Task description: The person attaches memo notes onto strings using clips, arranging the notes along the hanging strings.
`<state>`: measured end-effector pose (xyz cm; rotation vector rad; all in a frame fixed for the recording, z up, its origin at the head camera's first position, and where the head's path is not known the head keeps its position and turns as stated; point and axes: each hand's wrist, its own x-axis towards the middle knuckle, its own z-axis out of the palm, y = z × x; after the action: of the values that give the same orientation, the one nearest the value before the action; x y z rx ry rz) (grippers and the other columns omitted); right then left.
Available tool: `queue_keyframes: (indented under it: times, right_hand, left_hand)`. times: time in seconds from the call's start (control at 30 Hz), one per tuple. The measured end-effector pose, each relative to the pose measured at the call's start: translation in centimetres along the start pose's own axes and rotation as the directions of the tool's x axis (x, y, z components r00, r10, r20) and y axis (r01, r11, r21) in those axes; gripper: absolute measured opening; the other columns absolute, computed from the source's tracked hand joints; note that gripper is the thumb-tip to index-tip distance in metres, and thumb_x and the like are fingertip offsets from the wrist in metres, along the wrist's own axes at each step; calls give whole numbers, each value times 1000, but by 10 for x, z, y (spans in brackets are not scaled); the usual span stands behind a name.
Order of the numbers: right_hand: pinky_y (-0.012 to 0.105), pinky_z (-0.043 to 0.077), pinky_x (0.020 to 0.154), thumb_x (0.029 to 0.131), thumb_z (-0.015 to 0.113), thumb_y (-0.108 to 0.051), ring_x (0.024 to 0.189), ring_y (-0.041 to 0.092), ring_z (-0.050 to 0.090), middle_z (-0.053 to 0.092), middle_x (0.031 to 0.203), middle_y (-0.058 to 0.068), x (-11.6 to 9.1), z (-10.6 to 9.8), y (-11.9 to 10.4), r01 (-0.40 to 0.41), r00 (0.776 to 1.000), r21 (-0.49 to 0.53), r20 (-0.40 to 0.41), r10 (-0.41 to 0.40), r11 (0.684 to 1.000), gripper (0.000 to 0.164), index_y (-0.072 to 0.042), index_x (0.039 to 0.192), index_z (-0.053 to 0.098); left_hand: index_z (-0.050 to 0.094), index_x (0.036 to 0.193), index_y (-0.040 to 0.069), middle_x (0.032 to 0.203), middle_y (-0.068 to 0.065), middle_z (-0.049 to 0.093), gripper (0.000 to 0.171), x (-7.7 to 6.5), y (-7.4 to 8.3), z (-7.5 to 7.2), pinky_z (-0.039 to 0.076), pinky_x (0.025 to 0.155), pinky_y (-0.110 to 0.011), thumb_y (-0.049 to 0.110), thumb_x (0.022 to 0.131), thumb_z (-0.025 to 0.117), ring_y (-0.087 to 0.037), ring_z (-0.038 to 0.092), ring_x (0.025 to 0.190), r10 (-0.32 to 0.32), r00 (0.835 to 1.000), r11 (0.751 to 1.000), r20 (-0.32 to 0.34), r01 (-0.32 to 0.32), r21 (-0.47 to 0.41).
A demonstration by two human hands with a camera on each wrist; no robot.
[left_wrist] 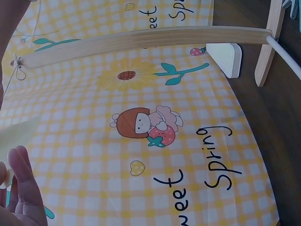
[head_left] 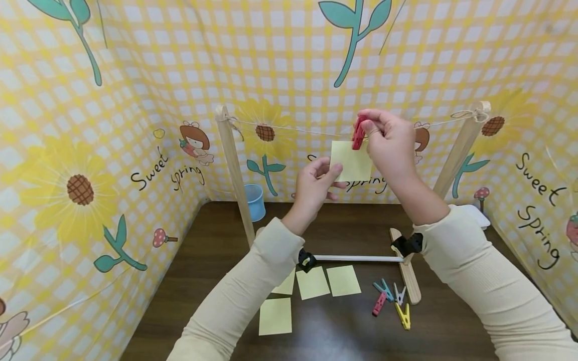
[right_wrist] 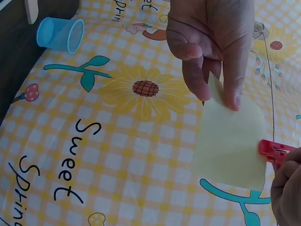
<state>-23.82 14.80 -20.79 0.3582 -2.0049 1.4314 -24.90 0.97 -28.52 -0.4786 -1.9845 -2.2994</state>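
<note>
A yellow sticky note (head_left: 345, 163) is held up at the string (head_left: 311, 131) stretched between two wooden posts. My left hand (head_left: 314, 184) pinches the note's lower left edge between thumb and fingers; the right wrist view shows this pinch on the note (right_wrist: 230, 141) too. In my right hand (head_left: 392, 143) a red clothespin (head_left: 358, 133) is gripped by its upper end, its lower tip at the note's top edge. The right wrist view has the clothespin (right_wrist: 273, 149) right at the paper's edge, beside the string.
On the dark table lie several sticky notes (head_left: 275, 316) and several clothespins (head_left: 404, 317). A blue cup (head_left: 255, 202) stands behind the left post (head_left: 235, 175). The right post (head_left: 460, 145) rises behind my right forearm. A white bar (head_left: 356, 258) joins the stand's base.
</note>
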Motion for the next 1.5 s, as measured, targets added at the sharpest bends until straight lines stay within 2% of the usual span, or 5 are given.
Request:
queue_keyframes:
  times: [0.43, 0.83, 1.03, 1.3, 1.5]
  right_hand:
    - [21, 40, 36, 96, 47, -29, 54, 9, 61, 48, 135, 2, -7, -15, -3, -119, 956, -117, 253, 146, 986, 52, -18, 144, 32]
    - [11, 40, 43, 84, 62, 7, 53, -4, 55, 66, 91, 15, -69, -43, 60, 252, 966, -121, -22, -256, 960, 26, 6, 110, 63]
    - [19, 43, 46, 83, 68, -6, 54, 7, 53, 65, 73, 5, -134, -61, 130, 23, 981, -416, 182, 59, 909, 13, -3, 96, 68]
    - [29, 39, 44, 81, 71, -21, 54, 11, 50, 59, 66, -4, -229, -57, 187, -157, 807, -661, 342, 481, 734, 15, -10, 92, 68]
    - [33, 35, 40, 76, 74, -35, 50, 13, 46, 49, 56, -5, -265, -38, 201, -88, 779, -763, 348, 521, 640, 28, -13, 87, 62]
  left_hand:
    - [57, 123, 7, 99, -11, 64, 39, -1, -10, -8, 55, 57, -39, 10, 85, 67, -21, 66, 71, -27, 1000, 999, -11, 26, -25]
    - [53, 126, 16, 108, -5, 59, 43, -41, -49, -55, 53, 51, -32, 15, 86, 68, -23, 63, 74, -66, 998, 944, 0, 62, 323]
    - [60, 114, 11, 96, -4, 62, 28, -87, -101, -98, 50, 64, -34, 17, 87, 65, -22, 60, 78, -203, 975, 712, 90, 84, 698]
    - [61, 97, 3, 84, -13, 59, 33, -156, -154, -136, 45, 54, -41, 20, 73, 76, -28, 57, 69, -346, 935, 302, -75, 187, 935]
    - [51, 96, 0, 87, -18, 47, 54, -178, -171, -135, 45, 50, -44, 23, 62, 85, -32, 54, 62, -302, 940, 261, -156, 239, 935]
